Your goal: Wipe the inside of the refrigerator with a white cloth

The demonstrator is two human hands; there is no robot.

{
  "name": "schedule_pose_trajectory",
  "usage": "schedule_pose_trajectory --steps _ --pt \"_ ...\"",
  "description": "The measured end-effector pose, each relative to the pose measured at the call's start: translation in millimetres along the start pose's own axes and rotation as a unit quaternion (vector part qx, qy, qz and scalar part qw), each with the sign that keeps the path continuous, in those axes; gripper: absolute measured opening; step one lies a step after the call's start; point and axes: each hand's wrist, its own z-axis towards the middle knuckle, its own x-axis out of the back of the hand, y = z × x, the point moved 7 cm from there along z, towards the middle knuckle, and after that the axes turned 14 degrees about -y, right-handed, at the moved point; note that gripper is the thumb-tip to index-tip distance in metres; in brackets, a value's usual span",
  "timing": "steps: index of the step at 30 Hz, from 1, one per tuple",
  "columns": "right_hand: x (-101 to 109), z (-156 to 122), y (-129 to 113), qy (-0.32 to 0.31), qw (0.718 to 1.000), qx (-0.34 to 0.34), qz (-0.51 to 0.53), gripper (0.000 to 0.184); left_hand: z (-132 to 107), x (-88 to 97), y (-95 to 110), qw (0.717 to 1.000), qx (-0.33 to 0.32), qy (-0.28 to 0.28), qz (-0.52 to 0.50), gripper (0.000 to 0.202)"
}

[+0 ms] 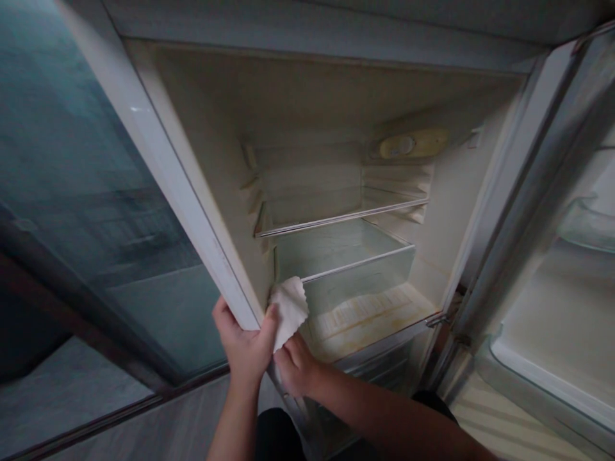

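Cloth [289,310] is resting at the left front edge of an open refrigerator [187,198], the left hand [246,344] gripping that edge, thumb touching the fabric. The right hand [298,366] is sitting just beneath, its hold impossible to tell; a loose pinch could be risking a drop.

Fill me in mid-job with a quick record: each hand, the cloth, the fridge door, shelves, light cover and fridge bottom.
Left hand: wrapped around the left edge of the frame, thumb against the cloth
Right hand: at the cloth's lower edge, fingers partly hidden
Cloth: white, wavy-edged, at the opening's lower left
Door: open, on the right
Shelves: two clear levels, white front edges
Light cover: yellowish, upper right inside
Bottom: ribbed in part, yellow-brown stains
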Motion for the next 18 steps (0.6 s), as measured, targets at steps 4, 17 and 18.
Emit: schedule_pose_trajectory --steps 4,17,18 --pt "-27.3 -48.9 15.7 -0.04 0.992 -0.107 -0.058 0.038 1.1 0.6 1.4 1.0 0.002 0.0 -0.008 0.071" --pt "87.4 -109.3 72.4 -0.136 0.916 -0.246 -0.285 0.018 4.0 1.4 0.6 1.0 0.007 -0.006 -0.02 0.073" --pt "116.6 -114.3 79.8 -0.043 0.932 -0.278 -0.227 0.017 4.0 1.1 -0.1 1.0 0.008 -0.005 -0.025 0.073"
